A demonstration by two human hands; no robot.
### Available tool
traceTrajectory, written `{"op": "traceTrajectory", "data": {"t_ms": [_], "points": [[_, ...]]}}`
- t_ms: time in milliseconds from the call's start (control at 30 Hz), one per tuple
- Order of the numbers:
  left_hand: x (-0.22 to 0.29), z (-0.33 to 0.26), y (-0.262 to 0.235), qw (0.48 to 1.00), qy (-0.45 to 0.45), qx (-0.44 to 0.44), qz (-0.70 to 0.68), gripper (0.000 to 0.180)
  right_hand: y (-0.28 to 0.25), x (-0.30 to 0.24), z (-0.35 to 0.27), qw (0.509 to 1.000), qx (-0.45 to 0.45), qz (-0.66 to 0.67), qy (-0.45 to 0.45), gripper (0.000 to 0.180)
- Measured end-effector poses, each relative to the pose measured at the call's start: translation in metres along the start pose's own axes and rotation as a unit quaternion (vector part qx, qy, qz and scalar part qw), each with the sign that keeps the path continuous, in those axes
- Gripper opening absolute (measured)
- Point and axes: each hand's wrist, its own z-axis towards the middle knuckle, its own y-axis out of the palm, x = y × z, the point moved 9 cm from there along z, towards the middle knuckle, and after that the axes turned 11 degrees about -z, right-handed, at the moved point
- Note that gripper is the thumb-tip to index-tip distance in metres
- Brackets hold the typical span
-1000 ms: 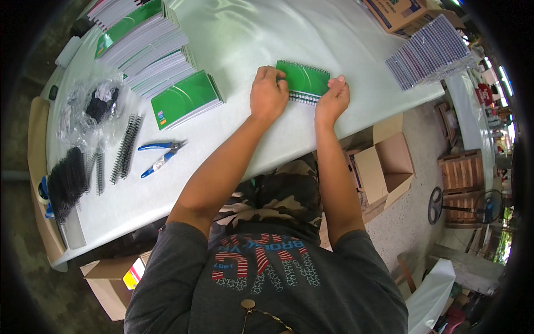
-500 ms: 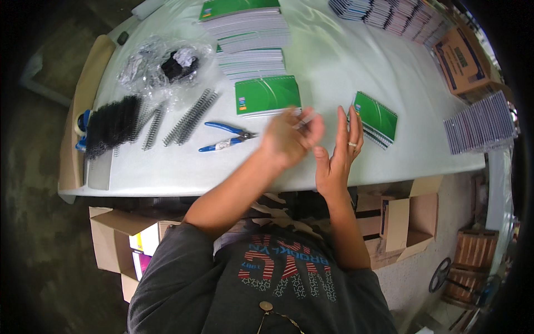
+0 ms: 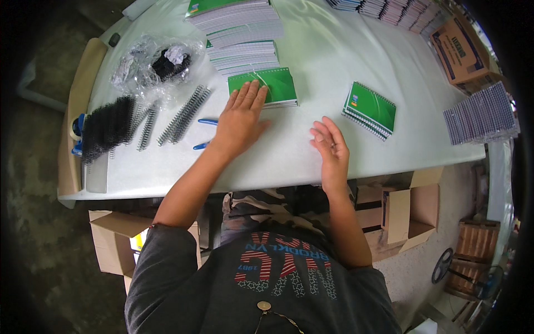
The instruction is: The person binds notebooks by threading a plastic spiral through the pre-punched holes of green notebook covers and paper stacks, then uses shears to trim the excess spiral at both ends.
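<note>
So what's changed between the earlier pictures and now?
The left hand has let go of the green notebook and moved left onto the green-covered pile; the right hand has also let go and drawn back. The wire coils and pliers stayed put.

a broad table draped in glossy white cloth (image 3: pixel 289 158) fills the space from the centre up to 12 o'clock, with a soft sheen of light lying across its folds towards 1 o'clock. dark, mottled grey-brown floor (image 3: pixel 39 172) spreads at 9 o'clock, while paler, speckled grey floor (image 3: pixel 414 264) shows at 4 o'clock, where brown slatted wooden crates (image 3: pixel 477 240) stand stacked beside a black ring-shaped object (image 3: pixel 442 266). a narrow surface with a pale covering (image 3: pixel 503 178) runs along 3 o'clock, and brightness edges the dark rim near 2 o'clock.
</note>
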Motion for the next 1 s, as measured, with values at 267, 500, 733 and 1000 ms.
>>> {"op": "traceTrajectory", "data": {"t_ms": [267,500,733,1000], "points": [[0.089,-0.044,-0.022,0.969,0.168,-0.116,-0.136,0.034,0.024,0.014,-0.015,0.888,-0.199,0.339,0.239,0.046],[-0.133,-0.047,-0.063,0.955,-0.263,0.026,0.132,0.028,0.031,-0.036,-0.002,0.957,-0.275,0.011,-0.095,0.029],[-0.144,-0.056,-0.067,0.93,-0.363,-0.017,0.059,0.034,0.047,-0.034,-0.004,0.95,-0.295,-0.005,-0.101,0.03],[-0.051,-0.044,-0.042,0.895,-0.275,-0.079,-0.342,0.031,0.041,-0.017,0.001,0.964,-0.254,-0.01,-0.079,0.029]]}}
